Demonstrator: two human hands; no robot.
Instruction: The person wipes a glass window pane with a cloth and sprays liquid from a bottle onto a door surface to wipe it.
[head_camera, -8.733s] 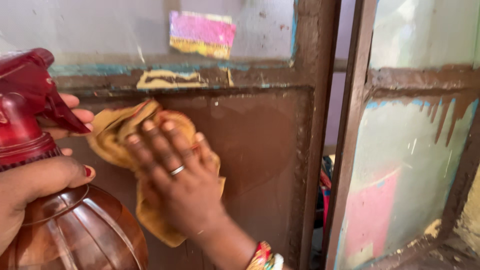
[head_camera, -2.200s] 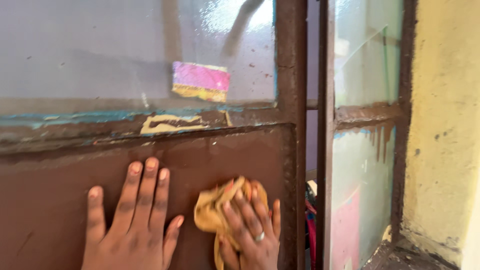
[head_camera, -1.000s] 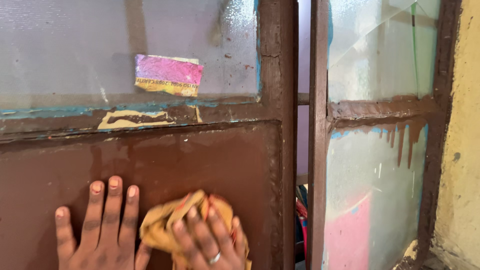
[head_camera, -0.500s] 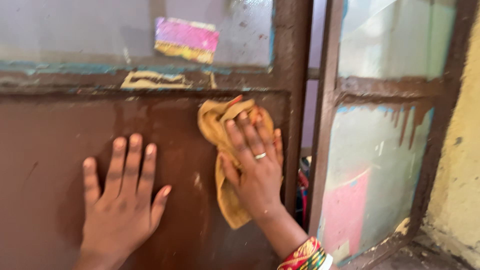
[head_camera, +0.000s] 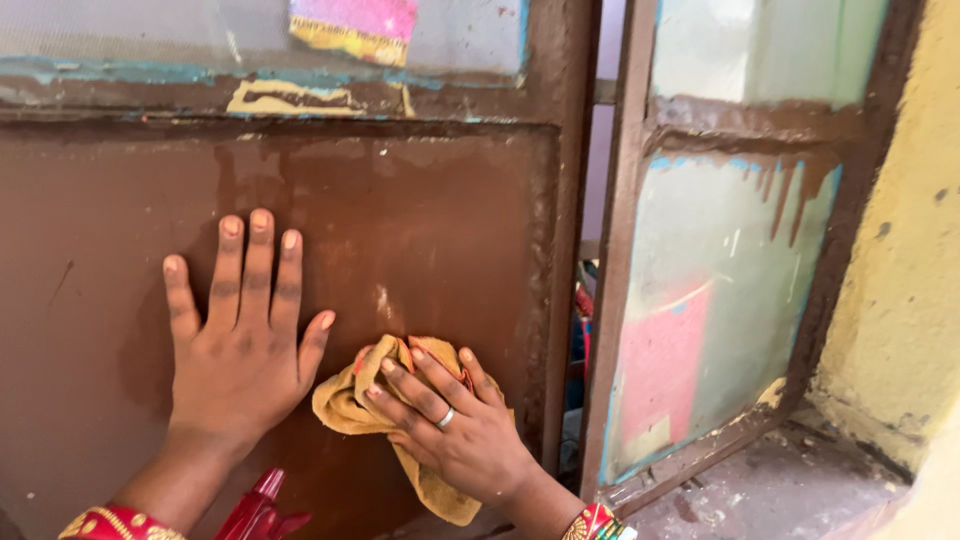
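My left hand (head_camera: 237, 345) lies flat, fingers spread, against the brown metal panel (head_camera: 420, 220) of a window shutter. To its right, my right hand (head_camera: 450, 425), with a ring on one finger, presses a crumpled yellow cloth (head_camera: 352, 398) against the lower part of the same panel. The cloth hangs below my palm. The red nozzle of a spray bottle (head_camera: 258, 508) pokes up at the bottom edge, under my left forearm; I cannot tell how it is held there.
A brown frame post (head_camera: 565, 230) edges the panel on the right, with a narrow gap beyond it. A second shutter with a painted glass pane (head_camera: 710, 300) stands ajar. A yellow wall (head_camera: 900, 290) and a dusty sill (head_camera: 760, 490) lie at right. A pink-and-yellow sticker (head_camera: 355, 22) sits on the upper glass.
My right hand has dragged the cloth down from the panel's upper right to its lower middle. The left hand has stayed flat on the panel. The spray bottle's nozzle now shows at the bottom.
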